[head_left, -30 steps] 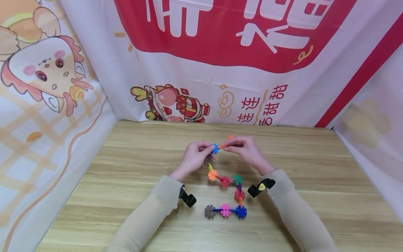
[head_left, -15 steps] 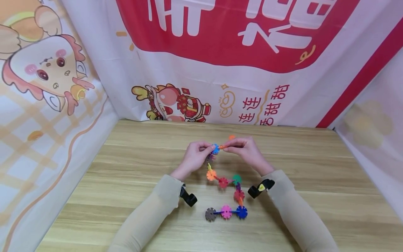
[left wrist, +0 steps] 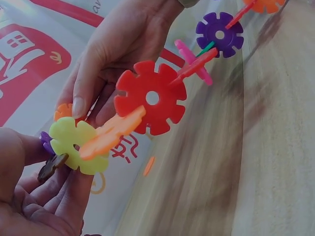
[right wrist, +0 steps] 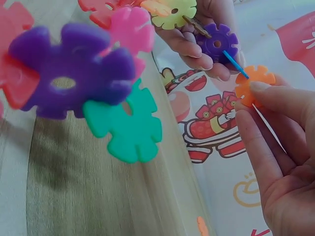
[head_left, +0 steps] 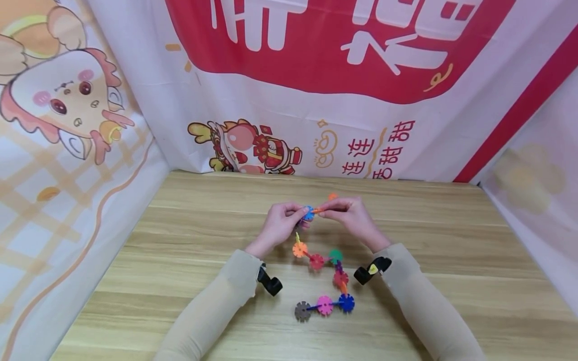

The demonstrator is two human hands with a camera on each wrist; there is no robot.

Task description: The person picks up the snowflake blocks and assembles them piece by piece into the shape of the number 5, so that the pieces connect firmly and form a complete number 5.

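Note:
My left hand (head_left: 280, 225) grips the upper end of a chain of slotted plastic discs, at its purple disc (right wrist: 217, 43) and blue disc (head_left: 308, 213). Between thumb and fingers, my right hand (head_left: 354, 218) pinches an orange disc (right wrist: 254, 86), whose edge meets the blue one, seen edge-on in the right wrist view. Below the left fingers hang a brown disc (left wrist: 52, 167) and a yellow disc (left wrist: 66, 140). From there the chain bends down through a red disc (head_left: 316, 261), a green disc (head_left: 335, 257) and a dark blue disc (head_left: 346, 303) to a brown end.
A single orange disc (head_left: 333, 196) lies on the wooden table (head_left: 203, 250) just behind the right hand. Printed cloth (head_left: 271, 110) stands along the table's back edge and both sides. Each wrist carries a black camera strap (head_left: 271, 286).
Both hands stay nearly in place, the orange disc now slightly closer against the blue one. The chain's middle has swung a little left, and its brown end has dropped nearer the table's front.

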